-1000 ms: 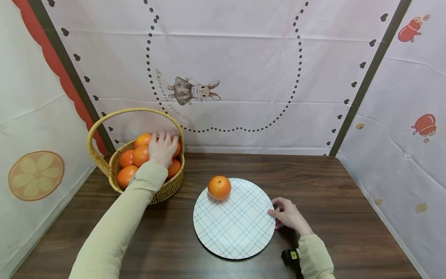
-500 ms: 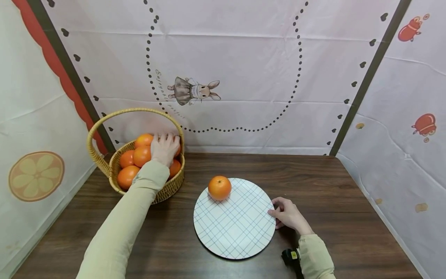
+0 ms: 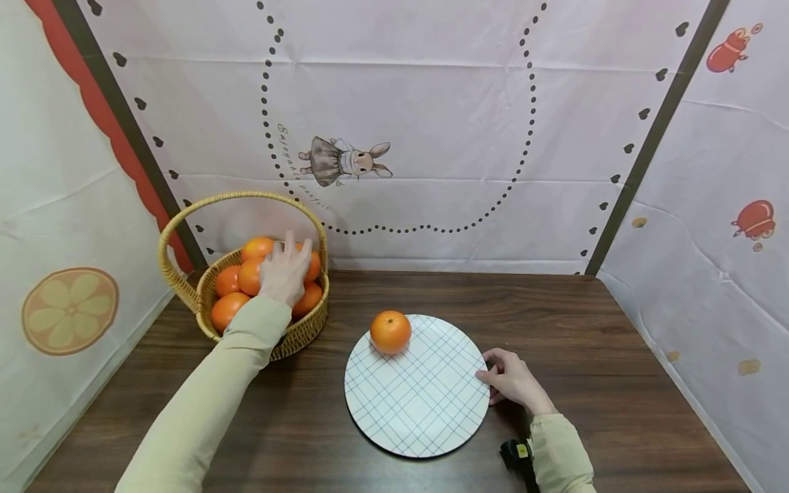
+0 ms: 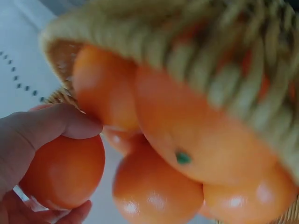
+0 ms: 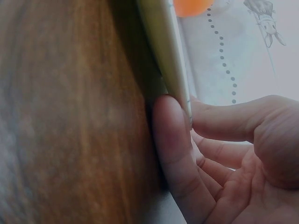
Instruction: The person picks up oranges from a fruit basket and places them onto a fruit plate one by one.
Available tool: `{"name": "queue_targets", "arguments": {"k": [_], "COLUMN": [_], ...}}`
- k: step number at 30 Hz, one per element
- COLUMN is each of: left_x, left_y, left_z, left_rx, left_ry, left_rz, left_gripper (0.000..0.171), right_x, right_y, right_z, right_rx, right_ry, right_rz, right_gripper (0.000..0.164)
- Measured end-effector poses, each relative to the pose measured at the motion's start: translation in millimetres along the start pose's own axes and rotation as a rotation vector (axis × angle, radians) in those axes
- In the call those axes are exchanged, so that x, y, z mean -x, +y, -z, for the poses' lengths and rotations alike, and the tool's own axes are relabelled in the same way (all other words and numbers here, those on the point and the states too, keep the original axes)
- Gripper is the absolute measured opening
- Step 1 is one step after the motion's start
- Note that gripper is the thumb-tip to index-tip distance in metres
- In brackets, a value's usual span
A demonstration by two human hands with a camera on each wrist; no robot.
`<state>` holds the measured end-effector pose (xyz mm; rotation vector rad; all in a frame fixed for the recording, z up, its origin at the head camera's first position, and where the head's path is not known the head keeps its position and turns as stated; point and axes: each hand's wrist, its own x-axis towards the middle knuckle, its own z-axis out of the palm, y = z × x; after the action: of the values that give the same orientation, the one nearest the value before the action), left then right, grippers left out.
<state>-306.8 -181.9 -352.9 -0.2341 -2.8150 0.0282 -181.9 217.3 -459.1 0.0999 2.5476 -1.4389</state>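
My left hand reaches into a wicker basket heaped with several oranges. In the left wrist view, its thumb and fingers curl round one orange; the other oranges crowd beside it against the basket's woven rim. From the head view the back of the hand hides most of this grip. At the right edge of a round white plate with blue crossing lines, my right hand pinches the rim, thumb above and a finger beneath. A single orange sits near the plate's far left edge.
The basket's tall arched handle rises over the fruit and around the left hand. Everything stands on a dark wood table, bounded behind by a printed white cloth. A black strap device is at the right wrist.
Inside the basket, my left hand has shifted slightly left, with its fingers spread more than before. The right hand keeps its pinch on the plate, and the orange there stays put.
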Motion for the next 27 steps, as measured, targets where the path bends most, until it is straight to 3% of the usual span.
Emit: {"name": "queue_targets", "arguments": {"k": [6,11,22,27], "left_x": [17.1,36.6,80.0,99.6], "left_y": [8.6,21.8,52.2,60.3], "left_z": [4.1,8.5,-2.0,-5.1], "left_rx": [0.184,0.309,0.458,0.503], "left_ry": [0.097,0.094,0.162,0.225], "left_rz": [0.028,0.052,0.04,0.046], "left_gripper": [0.073,0.08,0.081,0.083], "right_x": [0,0,-1,-1], "right_y": [-1,-1,-1,0], "right_z": [0,-2,-2,-2], "right_rx": [0.002,0.005,0.007,0.008], "right_ry": [0.0,-0.005,0.001,0.0], "right_rz": [0.005,-0.002,-0.016,-0.01], "right_gripper": [0.031,0.031,0.032,0.032]}}
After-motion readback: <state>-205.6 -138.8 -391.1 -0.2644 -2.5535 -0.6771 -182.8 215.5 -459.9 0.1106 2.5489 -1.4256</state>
